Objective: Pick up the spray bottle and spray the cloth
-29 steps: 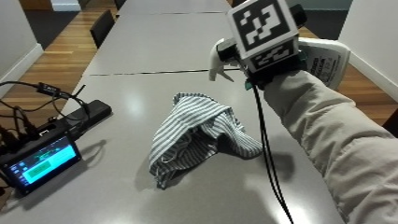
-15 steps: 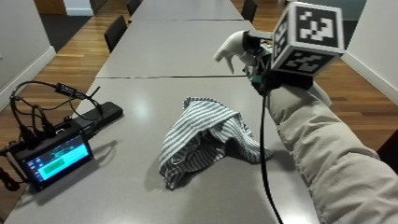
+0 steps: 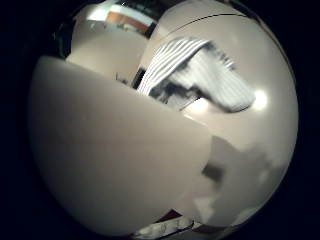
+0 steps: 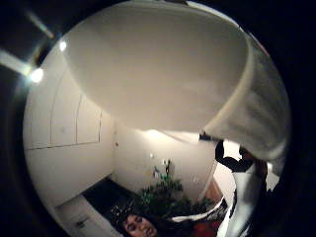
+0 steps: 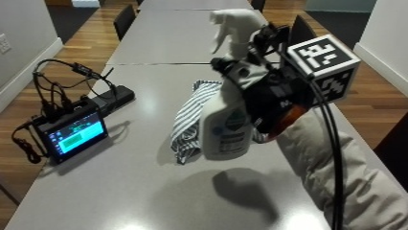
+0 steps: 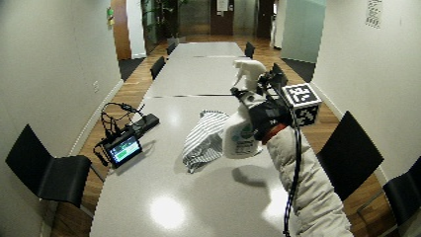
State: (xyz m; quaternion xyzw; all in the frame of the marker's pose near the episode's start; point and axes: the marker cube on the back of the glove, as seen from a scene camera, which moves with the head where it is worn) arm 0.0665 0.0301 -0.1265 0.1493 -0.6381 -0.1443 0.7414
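Observation:
My gloved right hand grips a white spray bottle by its neck and holds it upright in the air above the table, nozzle pointing left. A striped grey-and-white cloth lies crumpled on the grey table, just behind and left of the bottle. The bottle's white body fills much of the little finger side palm view, with the cloth on the table beyond it. In the wide view the bottle hangs beside the cloth.
A small monitor with a lit screen and a tangle of black cables sit at the table's left edge. Black chairs stand along both sides. The table's seam runs behind the cloth.
The hand has lifted the spray bottle off the table and brought it nearer, in front of the cloth. The outside camera has also shifted.

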